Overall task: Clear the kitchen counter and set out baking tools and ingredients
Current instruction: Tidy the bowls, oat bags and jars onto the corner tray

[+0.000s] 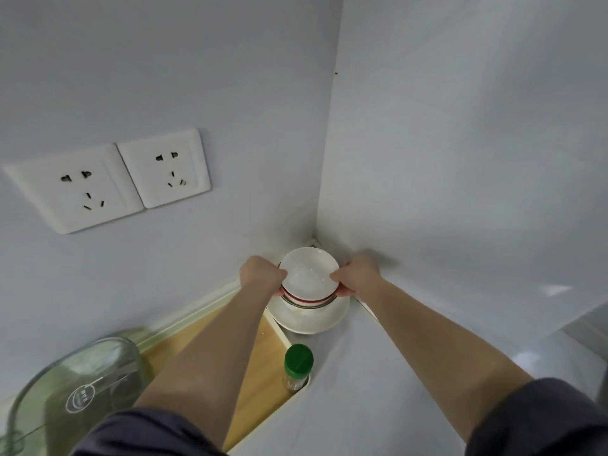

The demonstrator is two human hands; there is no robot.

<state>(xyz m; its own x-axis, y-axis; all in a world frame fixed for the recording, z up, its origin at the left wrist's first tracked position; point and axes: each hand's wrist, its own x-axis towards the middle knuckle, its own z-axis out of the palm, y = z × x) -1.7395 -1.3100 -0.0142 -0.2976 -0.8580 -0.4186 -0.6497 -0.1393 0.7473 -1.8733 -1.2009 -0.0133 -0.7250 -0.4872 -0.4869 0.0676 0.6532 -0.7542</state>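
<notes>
Bowls (309,274) are stacked in the far counter corner over a white plate (309,325), and I can't tell if they've lifted off it. Left hand (263,274) is clamped on the stack's left rim and right hand (357,274) on the right rim, fingers curled underneath.

What I'd worry about: pulling back, a forearm could clip the glass vessel (82,390) or the green-capped jar (297,366). Any tilt could also slide the top bowl off.

Contents: the glass vessel is blurry but looks empty, the top bowl is empty, and I can't make out what's in the jar.
</notes>
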